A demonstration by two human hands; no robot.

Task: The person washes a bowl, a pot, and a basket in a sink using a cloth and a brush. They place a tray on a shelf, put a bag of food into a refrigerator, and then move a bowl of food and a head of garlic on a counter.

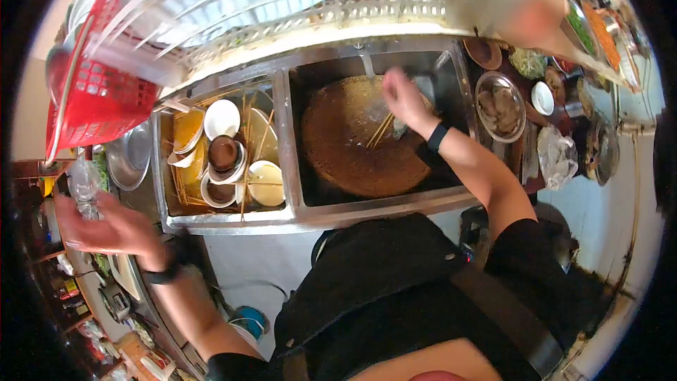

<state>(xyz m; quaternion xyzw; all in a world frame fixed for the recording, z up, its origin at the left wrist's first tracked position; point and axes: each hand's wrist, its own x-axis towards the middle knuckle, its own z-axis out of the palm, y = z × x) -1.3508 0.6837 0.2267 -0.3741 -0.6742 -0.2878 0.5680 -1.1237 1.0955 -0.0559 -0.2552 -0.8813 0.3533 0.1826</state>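
My left hand [116, 229] is out at the far left, smeared by motion, with its fingers stretched and thumb apart. Just above it, a clear glass-like item [84, 182] overlaps its outline. My right hand [409, 102] hangs over the right sink basin [331, 200], its fingers blurred. A few thin wooden chopsticks [379, 132] show right below it, with a pale greyish thing [400, 127] beside them; I cannot tell whether the hand grips either. Beneath lies a wide round brown surface [352, 162], wet-looking and frothy at the top.
Stacked white bowls [222, 118] and scattered chopsticks fill the left basin [162, 169]. A red plastic basket [106, 99] and a white rack [282, 14] stand behind. Metal bowls flank the sink, one [501, 107] holding food. A plastic bag [557, 157] sits at right.
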